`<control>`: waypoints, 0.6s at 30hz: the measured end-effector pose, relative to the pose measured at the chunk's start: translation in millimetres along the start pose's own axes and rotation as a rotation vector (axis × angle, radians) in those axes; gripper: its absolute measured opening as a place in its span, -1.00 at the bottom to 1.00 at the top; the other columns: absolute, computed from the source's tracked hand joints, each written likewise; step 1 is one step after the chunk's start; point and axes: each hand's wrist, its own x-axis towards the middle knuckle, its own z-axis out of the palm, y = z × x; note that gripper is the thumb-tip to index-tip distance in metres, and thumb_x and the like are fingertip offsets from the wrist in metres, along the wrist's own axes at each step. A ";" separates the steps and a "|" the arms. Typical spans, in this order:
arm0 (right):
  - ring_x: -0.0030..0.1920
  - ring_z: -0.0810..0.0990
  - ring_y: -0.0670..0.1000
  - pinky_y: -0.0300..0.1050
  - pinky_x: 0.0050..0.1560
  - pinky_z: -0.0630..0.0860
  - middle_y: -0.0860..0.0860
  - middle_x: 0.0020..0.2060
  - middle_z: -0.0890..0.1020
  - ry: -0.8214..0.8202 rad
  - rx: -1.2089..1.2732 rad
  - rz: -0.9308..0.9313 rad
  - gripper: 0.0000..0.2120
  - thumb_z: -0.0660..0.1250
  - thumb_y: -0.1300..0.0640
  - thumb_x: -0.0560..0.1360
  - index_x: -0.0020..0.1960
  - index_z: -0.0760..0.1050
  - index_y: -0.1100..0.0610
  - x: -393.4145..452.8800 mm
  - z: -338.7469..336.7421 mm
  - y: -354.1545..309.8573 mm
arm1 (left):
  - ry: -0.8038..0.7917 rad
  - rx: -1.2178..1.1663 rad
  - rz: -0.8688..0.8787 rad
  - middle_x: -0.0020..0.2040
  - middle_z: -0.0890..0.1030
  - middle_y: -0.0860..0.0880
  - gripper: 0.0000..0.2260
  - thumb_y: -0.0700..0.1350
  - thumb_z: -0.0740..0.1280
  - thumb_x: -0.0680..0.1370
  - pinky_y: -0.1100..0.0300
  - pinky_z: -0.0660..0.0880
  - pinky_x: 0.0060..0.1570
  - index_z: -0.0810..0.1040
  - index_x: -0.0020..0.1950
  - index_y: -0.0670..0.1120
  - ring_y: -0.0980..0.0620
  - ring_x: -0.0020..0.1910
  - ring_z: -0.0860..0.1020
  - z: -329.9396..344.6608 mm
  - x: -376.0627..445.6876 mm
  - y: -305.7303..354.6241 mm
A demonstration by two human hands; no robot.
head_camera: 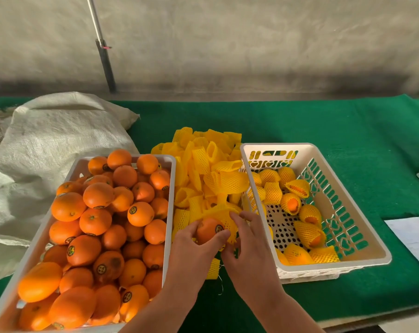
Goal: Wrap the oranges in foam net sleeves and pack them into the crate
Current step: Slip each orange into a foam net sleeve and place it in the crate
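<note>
Left hand (pixel 194 246) grips an orange (pixel 207 230) half inside a foam net sleeve (pixel 224 218); right hand (pixel 247 246) pinches the sleeve, between full tray (pixel 170 188) and crate (pixel 362 224)

Head view, steeply down, close

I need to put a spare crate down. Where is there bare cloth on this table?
Bare green cloth lies behind the white crate and pile of foam sleeves, and between that crate and the paper. The left is crowded by the sack and orange tray.
</note>
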 end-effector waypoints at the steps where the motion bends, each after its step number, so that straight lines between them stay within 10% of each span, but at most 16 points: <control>1: 0.33 0.45 -0.09 -0.13 0.22 0.60 -0.22 0.44 0.22 -0.003 0.001 0.000 -0.45 0.37 0.03 0.63 0.56 0.25 -0.11 -0.5 -0.3 -0.4 | -0.004 -0.008 0.003 0.28 0.56 0.00 -0.23 0.33 0.53 0.29 -0.03 0.65 0.16 0.52 0.44 0.06 -0.06 0.21 0.59 0.0 0.9 -1.7; 14: 0.09 0.56 -0.16 -0.37 0.01 0.58 -0.40 0.38 0.19 -0.042 0.073 -0.059 -0.33 0.47 0.12 0.54 0.52 0.26 -0.23 -13.5 -3.9 -13.7 | 0.065 0.143 0.013 0.09 0.62 0.20 -0.34 0.41 0.53 0.25 0.20 0.65 0.00 0.57 0.26 0.17 0.14 0.05 0.62 -4.3 8.1 -8.7; 18: 0.16 0.56 -0.03 -0.14 0.05 0.66 -0.31 0.39 0.24 -0.052 0.104 -0.026 -0.34 0.49 0.11 0.54 0.55 0.30 -0.16 -14.8 -4.6 -9.6 | -0.062 0.135 0.017 0.16 0.59 0.18 -0.34 0.38 0.56 0.31 0.11 0.67 0.08 0.53 0.33 0.18 0.10 0.12 0.61 -10.6 6.9 -12.6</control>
